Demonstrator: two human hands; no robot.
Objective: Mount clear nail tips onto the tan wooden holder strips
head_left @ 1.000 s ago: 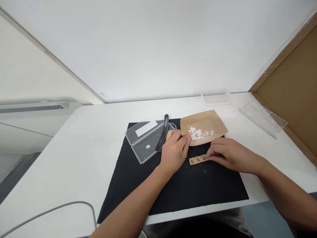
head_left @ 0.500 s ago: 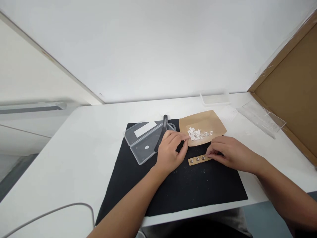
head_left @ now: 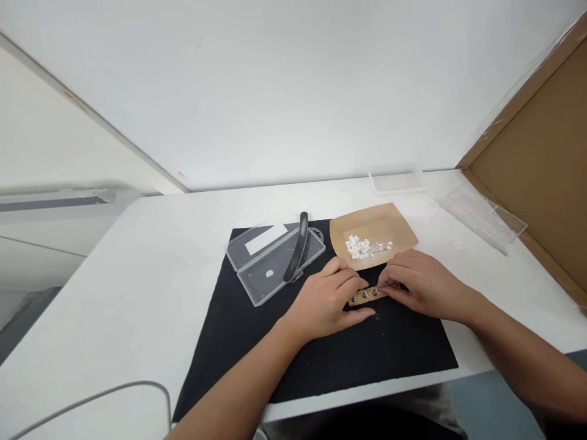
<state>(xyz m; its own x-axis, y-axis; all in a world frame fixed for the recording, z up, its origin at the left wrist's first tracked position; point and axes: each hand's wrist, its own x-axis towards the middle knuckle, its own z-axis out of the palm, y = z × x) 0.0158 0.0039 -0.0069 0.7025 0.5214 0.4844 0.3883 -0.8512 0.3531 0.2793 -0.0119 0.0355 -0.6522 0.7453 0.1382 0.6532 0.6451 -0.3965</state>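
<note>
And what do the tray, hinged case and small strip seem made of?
Tray: probably paperboard, matte brown with softly curved edges. Hinged case: likely clear plastic, smooth, since the black mat shows through it. Small strip: tan and dull, perhaps cardboard or wood; too small to tell.

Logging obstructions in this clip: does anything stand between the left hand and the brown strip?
Nothing visible does. The left hand is open at the left end of the brown strip, though contact is unclear. The tan tray lies beyond the strip.
</note>
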